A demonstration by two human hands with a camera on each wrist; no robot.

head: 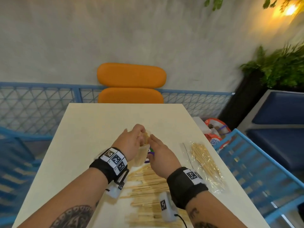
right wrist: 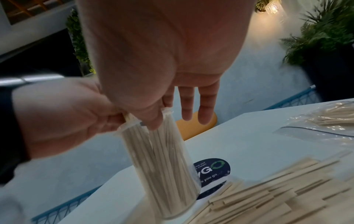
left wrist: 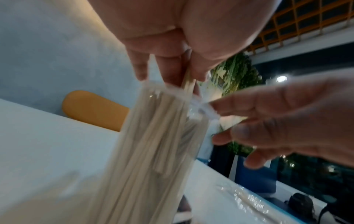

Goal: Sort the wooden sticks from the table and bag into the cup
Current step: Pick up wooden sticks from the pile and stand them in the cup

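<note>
Wooden sticks (right wrist: pixel 162 166) stand near-upright, long axis vertical, in clear cup (right wrist: pixel 168 197) on cream counter (head: pixel 92 129). Left hand (head: pixel 131 139) pinches stick tops; right hand (head: pixel 158 155) fingers loosely extended at rim, grip unclear. Loose flat sticks (head: pixel 148 183) nearside; bag (head: pixel 205 165) right. Orange chair (head: pixel 131 83) beyond.

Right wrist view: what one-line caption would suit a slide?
Both hands at the rim of a clear cup packed with wooden sticks, loose sticks beside it.
</note>
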